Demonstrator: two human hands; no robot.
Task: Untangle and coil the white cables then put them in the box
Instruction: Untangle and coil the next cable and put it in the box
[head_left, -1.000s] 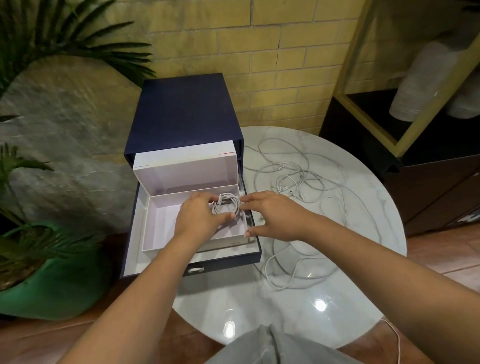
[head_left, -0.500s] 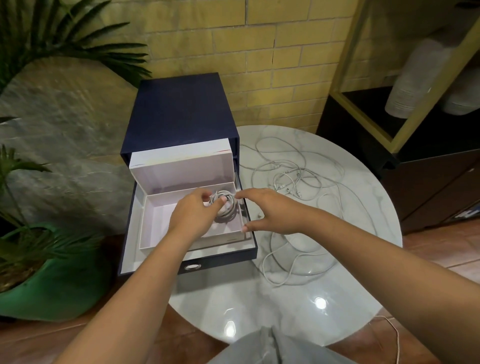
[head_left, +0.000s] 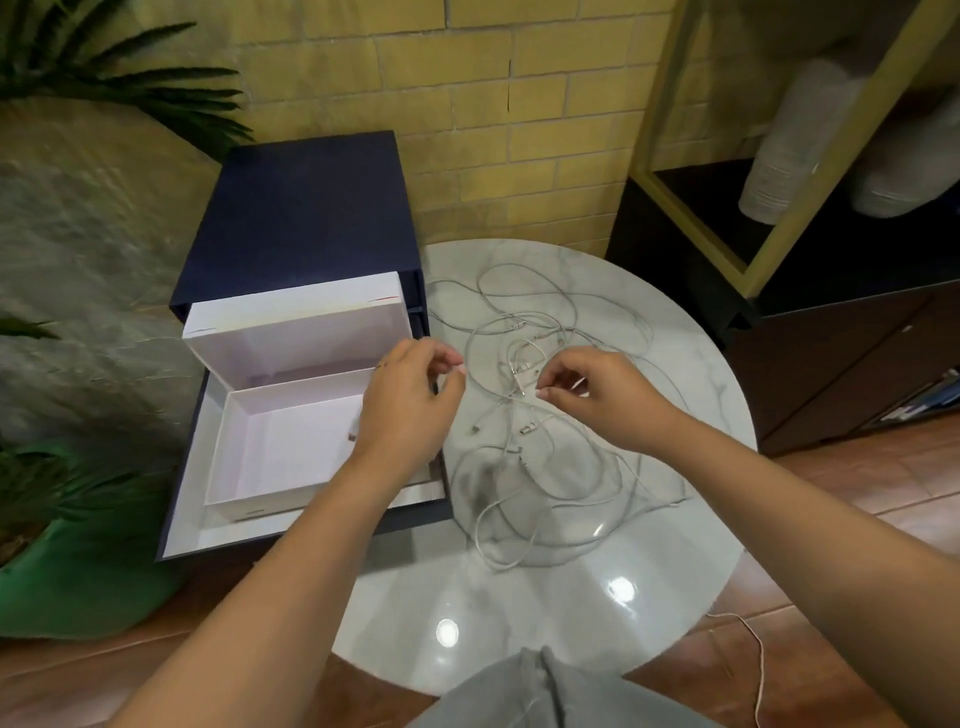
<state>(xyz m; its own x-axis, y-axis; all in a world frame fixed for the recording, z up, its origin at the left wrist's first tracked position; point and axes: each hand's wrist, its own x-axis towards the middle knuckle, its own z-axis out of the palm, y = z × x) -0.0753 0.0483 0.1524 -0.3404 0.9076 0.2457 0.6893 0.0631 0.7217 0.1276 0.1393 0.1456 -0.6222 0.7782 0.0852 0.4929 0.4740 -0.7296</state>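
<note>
A tangle of white cables lies spread over the round marble table. The white box sits open in the pulled-out drawer of a navy case at the table's left. My left hand hovers over the box's right edge, fingers loosely curled and holding nothing. It hides most of the box's right end, where only a small dark tip shows. My right hand is over the tangle with thumb and forefinger drawn together at a strand. Whether they pinch it is unclear.
A green pot with a palm stands at the left. A dark cabinet with a yellow frame stands right of the table. A brick wall runs behind. One thin cable trails on the floor at the lower right.
Both hands left the coiled cable in the box and moved right. The right hand now reaches the loose tangle on the table, and the camera has shifted closer.
</note>
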